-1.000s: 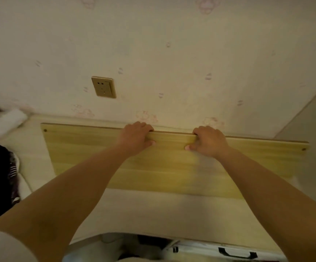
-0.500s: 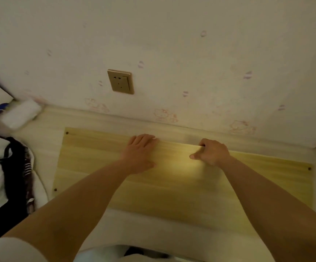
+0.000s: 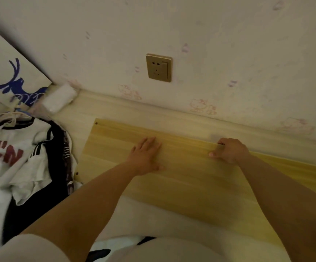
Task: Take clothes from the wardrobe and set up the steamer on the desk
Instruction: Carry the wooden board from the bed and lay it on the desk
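You're laying the wooden board (image 3: 200, 176) flat on the desk (image 3: 104, 108): left hand (image 3: 146, 156) flat, fingers straight; right hand (image 3: 229, 150) curled over its far edge. Clothes (image 3: 17, 157) piled left. Steamer not visible; fetch it next, socket (image 3: 159, 67) nearby.

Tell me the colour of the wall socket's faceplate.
Gold-bronze; the wall socket shows only in the head view.

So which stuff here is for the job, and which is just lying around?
For the job:
wooden board, flat on the desk
left hand, flat on it
right hand, gripping its far edge
clothes
wall socket, maybe

Just lying around:
paper bag
white packet
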